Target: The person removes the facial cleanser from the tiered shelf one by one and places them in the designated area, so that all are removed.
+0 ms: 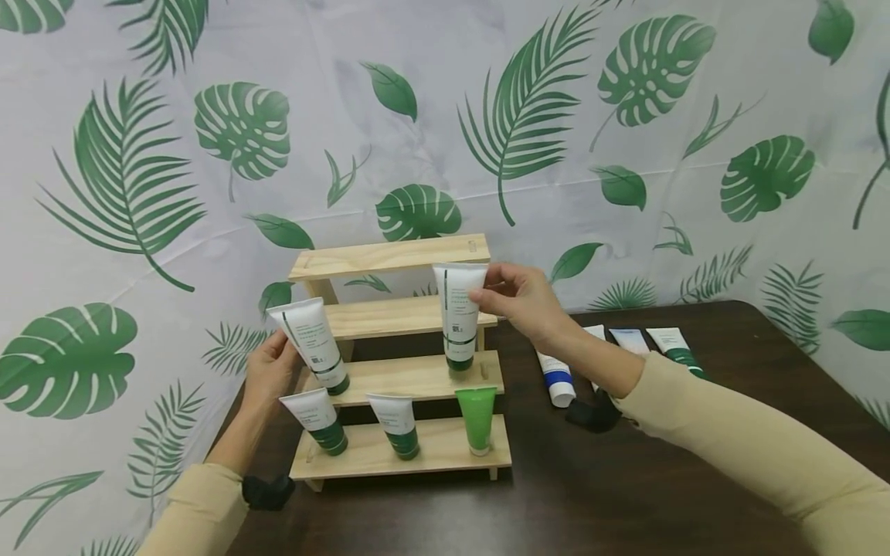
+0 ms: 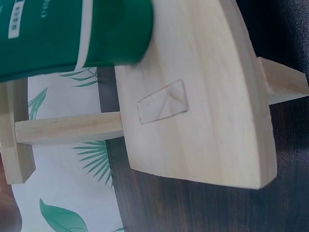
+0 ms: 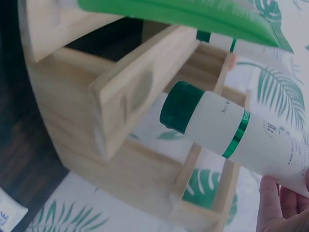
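Observation:
My right hand (image 1: 524, 301) pinches the upper part of a white tube (image 1: 459, 316) with a dark green cap. In the right wrist view, its cap (image 3: 181, 106) hangs over the edge of a shelf board. On the left, my left hand (image 1: 270, 369) holds a similar white tube (image 1: 309, 344) by its side, tilted, with its cap end at the third board down; the fingers behind it are partly hidden. Below stand two smaller white-and-green tubes (image 1: 316, 421) (image 1: 396, 426) and a bright green tube (image 1: 478, 421) on the lowest board of a wooden tiered rack (image 1: 445, 459).
Several more tubes lie on the dark table (image 1: 626, 494) to the right, one with a blue band (image 1: 558, 378) and another white and green (image 1: 673, 347). My right forearm passes over part of them. A leaf-patterned cloth (image 1: 445, 116) hangs behind the rack.

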The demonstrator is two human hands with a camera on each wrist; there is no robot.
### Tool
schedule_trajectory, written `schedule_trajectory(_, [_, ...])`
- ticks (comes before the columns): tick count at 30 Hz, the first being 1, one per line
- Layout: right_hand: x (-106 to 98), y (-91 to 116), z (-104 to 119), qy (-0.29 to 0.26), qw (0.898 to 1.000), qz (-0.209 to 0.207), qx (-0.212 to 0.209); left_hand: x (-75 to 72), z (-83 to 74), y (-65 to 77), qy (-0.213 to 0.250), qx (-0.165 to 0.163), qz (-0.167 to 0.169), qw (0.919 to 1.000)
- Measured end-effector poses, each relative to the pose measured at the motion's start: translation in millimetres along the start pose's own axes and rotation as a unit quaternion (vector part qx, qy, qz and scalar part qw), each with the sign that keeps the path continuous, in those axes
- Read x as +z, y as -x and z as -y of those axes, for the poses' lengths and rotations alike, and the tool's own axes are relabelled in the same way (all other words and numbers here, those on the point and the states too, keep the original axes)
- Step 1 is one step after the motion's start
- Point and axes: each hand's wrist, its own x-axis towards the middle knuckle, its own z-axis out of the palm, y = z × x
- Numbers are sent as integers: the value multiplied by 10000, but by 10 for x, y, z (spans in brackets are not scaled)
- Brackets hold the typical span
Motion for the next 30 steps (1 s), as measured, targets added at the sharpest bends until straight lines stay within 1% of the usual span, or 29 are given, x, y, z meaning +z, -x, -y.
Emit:
schedule_trajectory(7, [-301,88,-39,299,9992,-265,30,2,15,-1,39,55,-23,10000])
schedule_trajectory(11, [-462,148,-52,371,9982,-478,32,2,21,5,99,2,-2,10000])
schedule_trajectory(17, [-661,226,-66,519,9955,-774,147,5,25,9,242,-78,-10,9997])
schedule_trajectory(23, [-845,300,-130,709,9920,-992,321,9,22,10,80,-78,-59,9999])
schedule_trajectory(30, [-1047,369,-258,681,9892,-1257,312,9,6,20,43,-40,-89,9999])
